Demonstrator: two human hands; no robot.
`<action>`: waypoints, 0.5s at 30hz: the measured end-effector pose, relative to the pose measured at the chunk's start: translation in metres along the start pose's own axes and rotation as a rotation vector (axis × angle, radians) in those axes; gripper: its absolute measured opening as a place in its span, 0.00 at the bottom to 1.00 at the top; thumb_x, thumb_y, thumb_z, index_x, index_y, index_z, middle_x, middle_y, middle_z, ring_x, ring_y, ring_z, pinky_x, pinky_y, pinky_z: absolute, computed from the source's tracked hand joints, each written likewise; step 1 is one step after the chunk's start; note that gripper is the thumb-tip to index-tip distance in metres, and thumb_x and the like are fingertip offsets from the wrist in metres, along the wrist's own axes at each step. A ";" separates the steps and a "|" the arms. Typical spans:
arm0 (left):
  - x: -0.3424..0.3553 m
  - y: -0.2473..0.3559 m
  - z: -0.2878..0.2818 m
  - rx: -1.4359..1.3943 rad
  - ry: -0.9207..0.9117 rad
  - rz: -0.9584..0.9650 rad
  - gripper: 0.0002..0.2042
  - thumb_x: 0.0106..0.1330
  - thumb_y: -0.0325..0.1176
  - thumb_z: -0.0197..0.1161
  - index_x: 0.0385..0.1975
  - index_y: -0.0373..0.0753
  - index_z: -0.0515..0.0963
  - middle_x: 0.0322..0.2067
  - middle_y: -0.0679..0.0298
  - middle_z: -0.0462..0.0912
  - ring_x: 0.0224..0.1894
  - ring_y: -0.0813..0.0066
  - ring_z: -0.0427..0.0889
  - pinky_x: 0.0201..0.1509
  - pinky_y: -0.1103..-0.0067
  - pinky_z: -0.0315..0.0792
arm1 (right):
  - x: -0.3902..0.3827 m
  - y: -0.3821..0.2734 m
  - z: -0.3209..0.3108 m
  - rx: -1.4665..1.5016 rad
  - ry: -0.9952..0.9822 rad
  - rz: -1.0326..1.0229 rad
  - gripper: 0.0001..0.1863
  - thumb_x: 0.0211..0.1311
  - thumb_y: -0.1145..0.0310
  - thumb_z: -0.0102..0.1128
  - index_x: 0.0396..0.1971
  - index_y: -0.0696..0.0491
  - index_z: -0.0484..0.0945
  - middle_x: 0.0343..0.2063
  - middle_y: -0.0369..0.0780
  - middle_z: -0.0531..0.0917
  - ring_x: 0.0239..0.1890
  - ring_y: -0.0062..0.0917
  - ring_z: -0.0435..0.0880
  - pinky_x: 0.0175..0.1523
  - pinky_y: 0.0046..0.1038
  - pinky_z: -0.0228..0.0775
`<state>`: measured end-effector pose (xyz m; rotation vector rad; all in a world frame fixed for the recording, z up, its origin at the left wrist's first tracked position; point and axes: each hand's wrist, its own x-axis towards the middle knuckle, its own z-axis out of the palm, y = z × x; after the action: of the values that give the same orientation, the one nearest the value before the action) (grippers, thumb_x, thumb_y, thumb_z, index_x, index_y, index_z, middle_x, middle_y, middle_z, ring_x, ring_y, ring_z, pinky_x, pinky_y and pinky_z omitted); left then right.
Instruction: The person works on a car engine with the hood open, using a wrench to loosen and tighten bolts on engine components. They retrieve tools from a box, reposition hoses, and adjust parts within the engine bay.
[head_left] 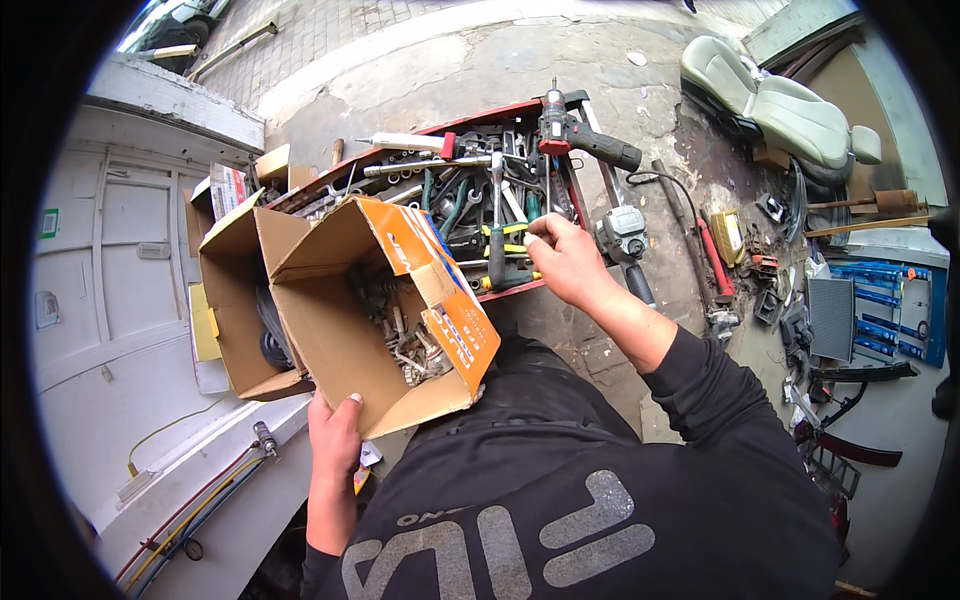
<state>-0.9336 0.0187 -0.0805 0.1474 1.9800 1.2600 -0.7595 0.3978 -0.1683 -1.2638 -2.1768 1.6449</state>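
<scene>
My left hand (335, 440) grips the lower near corner of an open cardboard box (335, 345) with orange printed sides. The box is tilted toward me, and loose bolts and small metal parts (415, 350) lie inside. My right hand (568, 262) is over the near right edge of a red tool tray (440, 128), fingertips pinched together; whatever they hold, if anything, I cannot make out. Close to those fingers are yellow-and-black handles (508, 280) and a ratchet (496, 220). Wrenches, sockets and pliers (455, 203) fill the tray.
A cordless power tool (585, 138) rests across the tray's far right corner. Right of the tray stands a grey impact wrench (622, 232). Another open box (232, 315) adjoins mine. Farther right are a car seat (795, 105), a red cylindrical tool (714, 255) and a radiator (832, 318).
</scene>
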 end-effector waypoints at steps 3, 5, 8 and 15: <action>0.006 -0.007 0.011 -0.086 0.018 0.009 0.21 0.73 0.22 0.57 0.65 0.27 0.77 0.56 0.55 0.87 0.57 0.67 0.86 0.65 0.71 0.77 | 0.067 0.046 -0.007 -0.546 0.108 -0.030 0.21 0.73 0.60 0.66 0.57 0.58 0.85 0.49 0.56 0.90 0.57 0.53 0.89 0.66 0.50 0.79; 0.018 -0.010 0.019 -0.086 0.025 -0.004 0.21 0.73 0.22 0.57 0.65 0.27 0.77 0.56 0.55 0.88 0.56 0.67 0.86 0.65 0.72 0.78 | 0.104 0.060 0.000 -0.729 0.116 -0.074 0.20 0.74 0.58 0.66 0.55 0.58 0.84 0.50 0.54 0.90 0.55 0.54 0.90 0.61 0.51 0.82; 0.047 -0.012 0.031 -0.057 0.056 0.026 0.20 0.73 0.23 0.57 0.63 0.28 0.78 0.55 0.56 0.89 0.54 0.69 0.87 0.62 0.73 0.79 | 0.144 0.057 0.013 -0.886 0.053 0.009 0.14 0.76 0.63 0.61 0.51 0.55 0.88 0.51 0.51 0.92 0.54 0.49 0.93 0.58 0.49 0.86; 0.049 -0.021 0.029 -0.187 0.203 0.077 0.29 0.76 0.24 0.60 0.77 0.28 0.69 0.66 0.50 0.84 0.67 0.67 0.83 0.73 0.72 0.75 | 0.156 0.047 0.020 -1.057 -0.078 0.033 0.15 0.76 0.69 0.57 0.53 0.55 0.90 0.50 0.50 0.94 0.55 0.44 0.95 0.58 0.43 0.88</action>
<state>-0.9420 0.0521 -0.1305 0.0029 2.0282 1.5552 -0.8452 0.4912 -0.2721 -1.3868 -3.2062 0.4431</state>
